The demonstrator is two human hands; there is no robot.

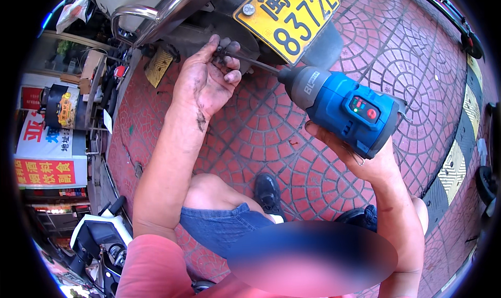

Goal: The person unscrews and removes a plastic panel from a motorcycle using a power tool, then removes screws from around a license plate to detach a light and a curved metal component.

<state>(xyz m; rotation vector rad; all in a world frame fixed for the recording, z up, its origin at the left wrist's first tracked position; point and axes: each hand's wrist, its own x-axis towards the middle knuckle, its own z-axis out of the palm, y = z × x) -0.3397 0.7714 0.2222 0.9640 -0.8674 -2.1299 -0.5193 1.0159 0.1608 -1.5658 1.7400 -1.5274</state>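
Note:
My left hand [209, 76], smudged with dark grease, is raised under the back of a scooter [162, 11], fingers curled around the far end of a long thin driver bit [263, 66]; what they pinch there is too dark to make out. My right hand [349, 152] grips a blue cordless power driver [344, 105] from below, its dark nose pointing up-left with the bit in it. The grip is hidden behind the tool body. Above the driver hangs a yellow number plate [287, 16], with a dark mudguard [323, 50] behind it.
Red paving [235, 141] lies under me, with my shoe [267, 191] on it. A yellow-and-black kerb strip [451, 170] runs along the right. At left are shop signs [44, 170], cardboard [91, 68] and a white-and-black two-wheeler [99, 235].

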